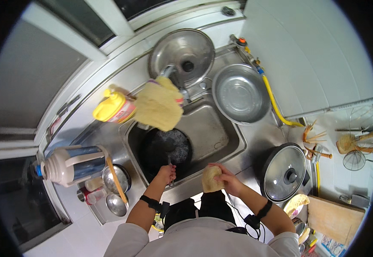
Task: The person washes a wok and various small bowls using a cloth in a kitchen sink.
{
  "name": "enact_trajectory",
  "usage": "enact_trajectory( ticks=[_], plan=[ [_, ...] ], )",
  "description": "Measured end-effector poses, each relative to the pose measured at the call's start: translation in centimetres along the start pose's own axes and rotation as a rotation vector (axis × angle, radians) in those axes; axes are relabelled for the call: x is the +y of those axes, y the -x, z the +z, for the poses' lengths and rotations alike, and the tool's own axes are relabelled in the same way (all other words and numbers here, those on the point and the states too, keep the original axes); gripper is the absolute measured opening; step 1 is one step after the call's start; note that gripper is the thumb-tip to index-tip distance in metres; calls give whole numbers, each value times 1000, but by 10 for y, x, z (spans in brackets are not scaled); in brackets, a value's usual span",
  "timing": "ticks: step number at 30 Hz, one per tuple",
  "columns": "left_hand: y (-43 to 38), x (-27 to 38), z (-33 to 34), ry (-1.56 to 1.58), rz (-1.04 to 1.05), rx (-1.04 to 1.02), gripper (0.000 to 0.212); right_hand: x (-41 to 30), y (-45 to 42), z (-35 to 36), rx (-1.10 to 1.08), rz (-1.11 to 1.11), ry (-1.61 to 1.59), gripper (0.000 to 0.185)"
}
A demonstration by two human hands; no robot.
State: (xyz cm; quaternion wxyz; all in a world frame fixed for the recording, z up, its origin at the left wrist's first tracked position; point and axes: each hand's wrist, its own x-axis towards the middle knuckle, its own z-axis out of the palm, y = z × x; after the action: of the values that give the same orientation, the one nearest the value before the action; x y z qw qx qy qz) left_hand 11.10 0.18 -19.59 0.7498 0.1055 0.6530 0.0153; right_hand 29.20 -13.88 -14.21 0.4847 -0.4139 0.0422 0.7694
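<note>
My left hand [166, 174] grips the thin grey handle [169, 159] of what looks like a cooking utensil. Its far end reaches into a dark round pan [151, 162], where it blurs into the black and cannot be made out. Foamy water [180, 146] covers part of the pan's inside. This pan sits in the left half of a stainless steel sink [217, 128]. Just outside the sink's front edge, my right hand [231, 181] holds a tan scrubbing pad [212, 180], possibly loofah, with the thumb on its face.
A yellow cloth [159, 104] drapes over the faucet [168, 70]. Yellow pump bottle [114, 107] and thermos jug [77, 163] stand left. Behind lies a large metal lid [181, 53]; a metal basin [241, 93] rests right. Nearer me is a glass-lidded pan [284, 173].
</note>
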Motion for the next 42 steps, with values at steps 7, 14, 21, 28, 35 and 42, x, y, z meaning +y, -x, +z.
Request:
enact_trajectory(
  ticks=[7, 14, 21, 28, 35, 42],
  plan=[
    [20, -30, -34, -848, 630, 308, 37, -2, -36, 31, -118, 51, -225, 47],
    [82, -14, -44, -1067, 876, 386, 36, -16, -46, 77, -488, 36, -31, 59],
    [111, -3, -61, -970, 1029, 371, 38, -39, -32, 148, -549, 6, -12, 50],
    [125, 6, -80, -863, 943, 346, 36, -58, -37, 187, -543, -138, 248, 44],
    [128, 4, -96, -820, 1031, 388, 29, -54, -53, 208, -404, -375, 699, 38],
    [149, 11, -95, -926, 1040, 312, 29, -31, -71, 220, -274, -785, 1612, 57]
  ],
)
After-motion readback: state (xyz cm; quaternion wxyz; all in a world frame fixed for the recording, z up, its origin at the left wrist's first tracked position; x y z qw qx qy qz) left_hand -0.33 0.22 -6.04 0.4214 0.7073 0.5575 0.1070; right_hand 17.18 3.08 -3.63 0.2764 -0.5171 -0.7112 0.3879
